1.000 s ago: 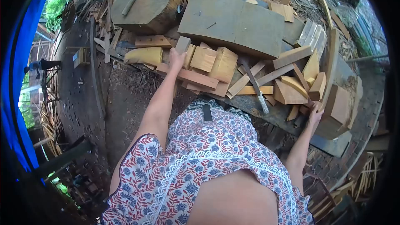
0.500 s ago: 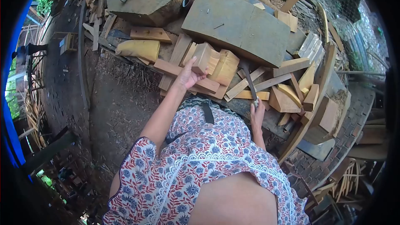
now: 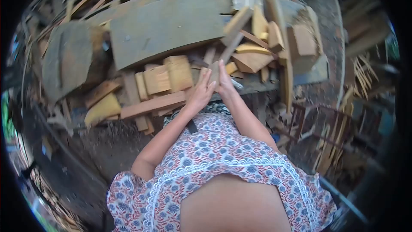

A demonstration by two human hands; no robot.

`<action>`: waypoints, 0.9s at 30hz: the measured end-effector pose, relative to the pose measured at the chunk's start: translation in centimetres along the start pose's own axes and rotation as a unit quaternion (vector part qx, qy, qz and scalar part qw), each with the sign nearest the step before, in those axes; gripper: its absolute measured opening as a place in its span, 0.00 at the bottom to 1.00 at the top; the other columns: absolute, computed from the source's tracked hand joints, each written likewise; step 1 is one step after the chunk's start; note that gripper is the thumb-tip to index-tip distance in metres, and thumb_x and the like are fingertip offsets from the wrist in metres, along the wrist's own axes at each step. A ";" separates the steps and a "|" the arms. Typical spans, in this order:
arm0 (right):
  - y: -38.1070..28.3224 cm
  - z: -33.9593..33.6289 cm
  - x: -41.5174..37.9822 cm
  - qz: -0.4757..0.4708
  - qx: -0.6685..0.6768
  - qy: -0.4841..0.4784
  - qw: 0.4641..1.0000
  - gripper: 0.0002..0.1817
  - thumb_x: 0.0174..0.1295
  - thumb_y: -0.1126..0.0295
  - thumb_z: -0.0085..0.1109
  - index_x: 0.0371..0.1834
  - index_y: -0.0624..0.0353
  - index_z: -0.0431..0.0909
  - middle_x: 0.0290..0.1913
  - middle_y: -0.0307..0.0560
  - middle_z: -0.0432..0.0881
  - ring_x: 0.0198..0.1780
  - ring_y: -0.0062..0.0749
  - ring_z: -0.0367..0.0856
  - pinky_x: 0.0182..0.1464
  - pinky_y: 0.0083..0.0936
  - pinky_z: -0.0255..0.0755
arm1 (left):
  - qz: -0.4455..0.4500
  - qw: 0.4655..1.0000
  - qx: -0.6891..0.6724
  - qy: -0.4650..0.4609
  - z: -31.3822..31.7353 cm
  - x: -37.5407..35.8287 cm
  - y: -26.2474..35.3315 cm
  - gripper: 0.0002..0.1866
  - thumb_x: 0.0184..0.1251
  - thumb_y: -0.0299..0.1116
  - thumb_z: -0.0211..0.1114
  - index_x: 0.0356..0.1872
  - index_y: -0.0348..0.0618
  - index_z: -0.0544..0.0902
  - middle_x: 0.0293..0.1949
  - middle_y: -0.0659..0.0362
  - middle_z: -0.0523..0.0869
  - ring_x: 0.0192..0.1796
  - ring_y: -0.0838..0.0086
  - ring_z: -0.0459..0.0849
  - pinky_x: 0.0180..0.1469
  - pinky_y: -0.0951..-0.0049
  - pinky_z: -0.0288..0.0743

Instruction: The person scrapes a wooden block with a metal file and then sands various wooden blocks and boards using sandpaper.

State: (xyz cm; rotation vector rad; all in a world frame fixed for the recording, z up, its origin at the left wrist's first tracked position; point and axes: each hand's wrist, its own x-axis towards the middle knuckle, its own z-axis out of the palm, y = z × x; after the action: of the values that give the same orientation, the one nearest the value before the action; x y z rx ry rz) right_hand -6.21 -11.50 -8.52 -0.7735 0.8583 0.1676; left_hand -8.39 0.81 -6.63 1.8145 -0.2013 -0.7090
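The person's left hand (image 3: 201, 93) and right hand (image 3: 226, 81) are holding a small wood block (image 3: 214, 70) between them, so the grip is closing on it from both sides, with the fingers pointing up and away from the body. The block is sitting just over the near edge of the worktop (image 3: 256, 88), around the middle. A shiny thing (image 3: 237, 84) is showing just beside the right hand, too blurry to name.

To the left of the hands, a long pinkish stick (image 3: 153, 104) is lying along the near edge. Behind it, a square yellow block (image 3: 157, 80) and a taller yellow block (image 3: 178, 73) are standing side by side. A yellow chunk (image 3: 104, 109) is resting by the near left corner, and a brown piece (image 3: 103, 91) is lying just behind it.

A big gray slab (image 3: 166, 27) is filling the middle toward the far edge, and a fat stump (image 3: 68, 61) is sitting at the left end. To the right, a pointy block (image 3: 252, 62) is lying under a curved yellow piece (image 3: 252, 49), and a long board (image 3: 280, 30) is crossing the right side.
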 end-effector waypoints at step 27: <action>-16.8 -27.7 8.8 -0.069 -0.409 0.262 0.871 0.28 0.67 0.52 0.38 0.67 0.49 0.51 0.66 0.47 0.57 0.58 0.45 0.67 0.45 0.46 0.73 | -0.250 0.815 -0.256 0.455 -0.7 -7.0 -2.6 0.18 0.67 0.39 0.55 0.53 0.40 0.69 0.37 0.56 0.78 0.28 0.79 0.77 0.30 0.80 0.74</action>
State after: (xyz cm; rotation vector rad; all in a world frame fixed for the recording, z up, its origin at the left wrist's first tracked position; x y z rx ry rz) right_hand -10.32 -43.70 -17.04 -1.7301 1.2568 0.1981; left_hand -14.19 5.54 -6.26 1.4793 1.0455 -0.1295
